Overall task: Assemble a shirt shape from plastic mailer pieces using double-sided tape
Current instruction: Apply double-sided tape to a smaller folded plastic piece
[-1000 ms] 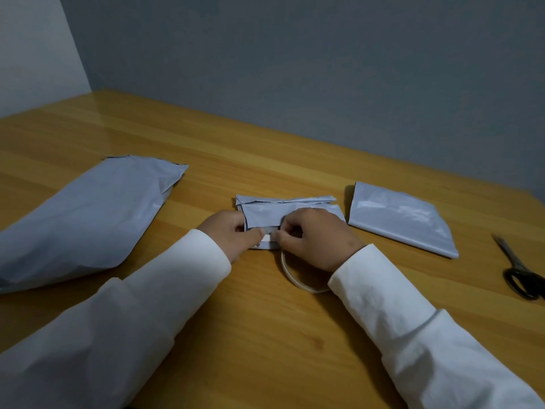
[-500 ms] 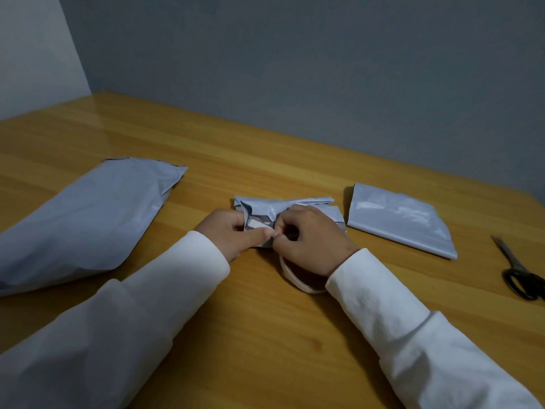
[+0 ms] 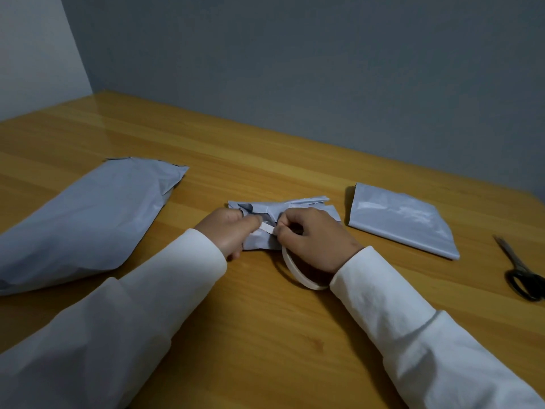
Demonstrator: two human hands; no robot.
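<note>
- At the middle of the worktop [image 3: 265, 335], the left hand [image 3: 228, 231] and right hand [image 3: 312, 237] pinch a tape strip [image 3: 267, 228] on the crumpled small mailer piece [image 3: 283, 211].
- The tape roll [image 3: 298, 273] lies under the right wrist.
- The large piece [image 3: 82, 219] near the left edge and the folded piece [image 3: 401, 219] toward the right lie unjoined; most assembly seems left.

A wooden desk [image 3: 265, 335] with a glossy, warm-toned top is set against a grey wall. A large grey mailer piece [image 3: 88, 219] is laid flat at the left. Near the middle a small crumpled mailer piece [image 3: 300, 206] is seen, and just in front of it a white roll of tape [image 3: 298, 271] rests on the wood. Further right a folded mailer piece [image 3: 401, 219] is laid flat. At the right edge, well apart from the rest, black-handled scissors [image 3: 519, 268] are laid.
</note>
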